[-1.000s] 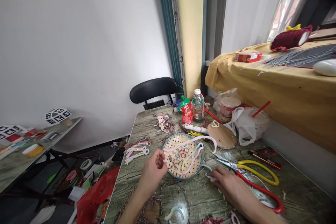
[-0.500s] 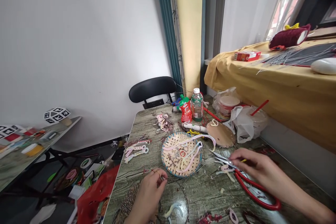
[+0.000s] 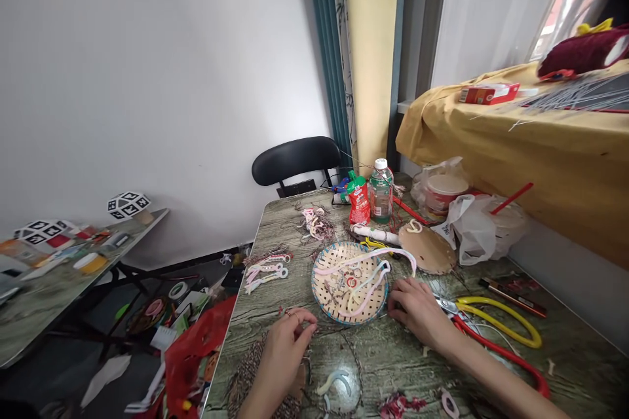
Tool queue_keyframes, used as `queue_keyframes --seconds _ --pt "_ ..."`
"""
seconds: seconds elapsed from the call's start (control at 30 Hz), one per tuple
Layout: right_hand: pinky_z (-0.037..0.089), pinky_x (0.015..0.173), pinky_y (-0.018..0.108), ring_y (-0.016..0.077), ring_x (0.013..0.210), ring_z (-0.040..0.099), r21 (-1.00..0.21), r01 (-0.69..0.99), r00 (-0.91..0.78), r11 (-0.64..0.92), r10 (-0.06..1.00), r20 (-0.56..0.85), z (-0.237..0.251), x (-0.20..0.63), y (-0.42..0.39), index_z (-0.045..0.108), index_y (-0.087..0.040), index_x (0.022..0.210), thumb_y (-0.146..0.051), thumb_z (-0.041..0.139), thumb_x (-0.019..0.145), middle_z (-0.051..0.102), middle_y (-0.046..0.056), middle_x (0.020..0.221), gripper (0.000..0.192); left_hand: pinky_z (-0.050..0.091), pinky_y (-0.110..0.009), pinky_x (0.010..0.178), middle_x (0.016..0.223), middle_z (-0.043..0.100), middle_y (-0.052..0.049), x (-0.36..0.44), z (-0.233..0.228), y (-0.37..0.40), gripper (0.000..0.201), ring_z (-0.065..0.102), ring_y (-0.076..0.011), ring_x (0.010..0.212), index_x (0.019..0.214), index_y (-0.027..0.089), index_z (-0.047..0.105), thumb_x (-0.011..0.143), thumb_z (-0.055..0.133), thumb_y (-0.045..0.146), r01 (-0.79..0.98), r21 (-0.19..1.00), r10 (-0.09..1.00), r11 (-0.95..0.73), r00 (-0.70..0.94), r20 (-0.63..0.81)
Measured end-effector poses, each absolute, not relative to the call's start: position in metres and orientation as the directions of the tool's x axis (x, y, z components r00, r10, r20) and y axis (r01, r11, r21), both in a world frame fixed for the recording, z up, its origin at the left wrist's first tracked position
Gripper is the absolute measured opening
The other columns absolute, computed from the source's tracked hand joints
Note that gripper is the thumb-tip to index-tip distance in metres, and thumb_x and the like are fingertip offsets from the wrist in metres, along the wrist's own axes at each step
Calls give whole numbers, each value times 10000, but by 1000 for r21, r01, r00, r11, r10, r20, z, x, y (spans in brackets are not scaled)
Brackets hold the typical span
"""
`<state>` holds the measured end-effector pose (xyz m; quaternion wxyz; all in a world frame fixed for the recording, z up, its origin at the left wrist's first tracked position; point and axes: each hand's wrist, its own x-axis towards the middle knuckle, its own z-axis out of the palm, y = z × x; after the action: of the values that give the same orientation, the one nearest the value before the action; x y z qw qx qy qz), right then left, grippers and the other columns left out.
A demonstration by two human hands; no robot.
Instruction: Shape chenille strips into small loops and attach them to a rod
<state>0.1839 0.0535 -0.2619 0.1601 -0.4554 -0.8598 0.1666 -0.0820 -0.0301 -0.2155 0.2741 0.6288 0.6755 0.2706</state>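
Observation:
My left hand (image 3: 287, 346) rests near the table's front edge, its fingertips pinched on a thin dark cord (image 3: 334, 334) that trails right across the table. A braided brown strip (image 3: 248, 370) lies under that wrist. My right hand (image 3: 417, 311) lies palm down just right of a round woven basket (image 3: 322, 288), fingers curled by its rim; whatever is under them is hidden. The basket holds pink, white and pale-blue loops. Scissors with one yellow and one red handle (image 3: 496, 327) lie right beside my right hand.
A red pouch (image 3: 359, 199) and a green-capped bottle (image 3: 381, 190) stand at the table's far end, beside a brown disc (image 3: 428, 250) and plastic bags with cups (image 3: 479, 226). Pink loops (image 3: 265, 272) lie to the left. A black chair (image 3: 295, 160) stands behind the table.
My right hand drew back from the scissors to the basket's right rim. My left hand stayed near the front edge, still pinched. The view shifted slightly left.

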Motion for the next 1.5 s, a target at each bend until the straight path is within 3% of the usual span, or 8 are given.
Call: queue_keyframes --seconds 0.23,0.5,0.67,0.8,0.97,1.17,1.4,1.5 --pt "395 694 338 202 761 493 -458 536 -725 710 664 181 -233 202 45 506 -210 709 -172 454 864 573 26 783 167 441 -266 691 845 683 -52 -70 -205 -39 194 604 -194 793 792 196 665 801 474 226 635 772 998 39 -56 -4" --pt "409 650 310 192 743 497 -508 473 -708 720 654 267 -215 199 38 460 -214 754 -118 314 903 554 39 769 229 480 -286 711 1125 638 -126 -30 -200 -27 394 599 -136 670 1099 153 581 711 573 220 71 988 987 139 -87 -133" --pt "404 603 298 186 690 511 -557 488 -666 673 699 260 -216 190 29 498 -202 802 -151 338 922 550 33 750 206 454 -233 535 1135 626 -145 1 -192 -20 427 559 -76 507 1116 158 564 704 634 245 -228 958 982 172 -37 -185" --pt "418 694 300 188 812 537 -608 459 -621 648 723 303 -209 184 24 521 -223 963 -147 360 931 587 40 868 181 421 -199 500 954 680 -107 21 -189 -17 338 515 -62 503 954 130 659 670 716 304 -383 907 966 175 -109 -233" --pt "418 717 289 182 820 555 -672 396 -583 626 737 343 -207 176 25 556 -227 907 -176 400 928 609 30 862 165 433 -187 568 602 625 -15 30 -180 -9 190 517 -86 565 698 126 713 668 726 313 -339 940 968 33 -225 -115" --pt "431 679 253 155 749 590 -781 315 -494 539 796 349 -210 175 24 558 -207 946 -199 403 930 634 30 842 155 448 -180 578 655 654 1 36 -167 4 111 537 -85 579 718 163 696 670 724 258 -231 966 949 -116 -313 39" --pt "433 693 276 181 763 610 -902 191 -345 386 887 307 -201 182 28 606 -210 864 -271 488 893 659 30 813 136 461 -182 585 651 616 18 36 -136 18 84 553 -84 594 760 169 636 757 648 252 -249 917 915 -312 -339 219" --pt "467 764 311 204 849 632 -960 59 -237 273 938 253 -197 188 38 586 -202 858 -332 484 893 675 56 860 169 495 -239 645 769 631 -11 26 -128 47 120 588 -110 675 846 174 579 847 525 281 -54 926 853 -373 -412 320"
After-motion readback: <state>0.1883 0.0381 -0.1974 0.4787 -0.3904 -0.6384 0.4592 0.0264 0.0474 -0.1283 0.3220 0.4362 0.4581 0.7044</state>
